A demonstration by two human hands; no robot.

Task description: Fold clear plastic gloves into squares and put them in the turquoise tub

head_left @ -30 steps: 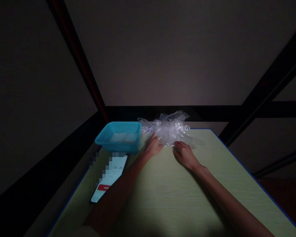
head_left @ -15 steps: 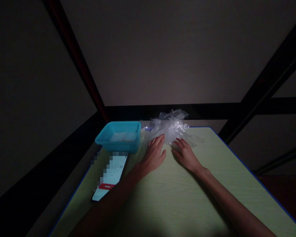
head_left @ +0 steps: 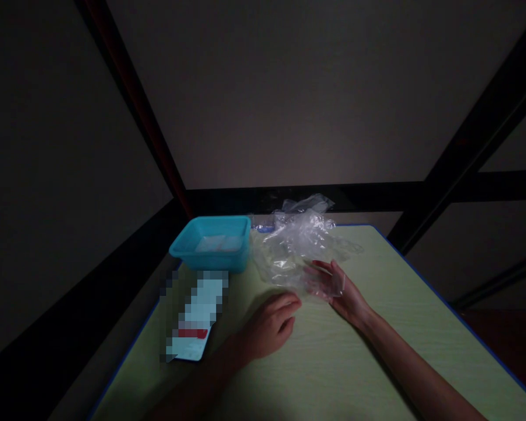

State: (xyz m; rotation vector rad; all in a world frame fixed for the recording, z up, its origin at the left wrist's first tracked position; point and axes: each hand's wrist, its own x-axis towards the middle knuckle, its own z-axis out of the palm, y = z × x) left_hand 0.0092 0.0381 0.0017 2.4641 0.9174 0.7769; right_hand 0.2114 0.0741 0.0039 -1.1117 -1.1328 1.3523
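A heap of crumpled clear plastic bags (head_left: 304, 231) lies at the far side of the table. One clear bag (head_left: 284, 266) stretches from it toward me. My right hand (head_left: 344, 292) has hold of this bag's near right end, and the see-through film covers part of its fingers. Just left of the bag's near edge, my left hand (head_left: 272, 324) hovers low or rests on the table; I cannot tell which. Its fingers are loosely bent, with a gap to the thumb and nothing visible between them.
A blue plastic basket (head_left: 210, 261) with pale flat packets (head_left: 221, 243) inside stands at the table's far left. In front of it lies a phone (head_left: 199, 316), partly blurred by pixels. The pale table (head_left: 333, 374) has a blue edge and meets a dark wall.
Both hands have drawn back toward me from the heap. A clear bag has spread nearer with my right hand, which has turned. My left hand has curled its fingers more.
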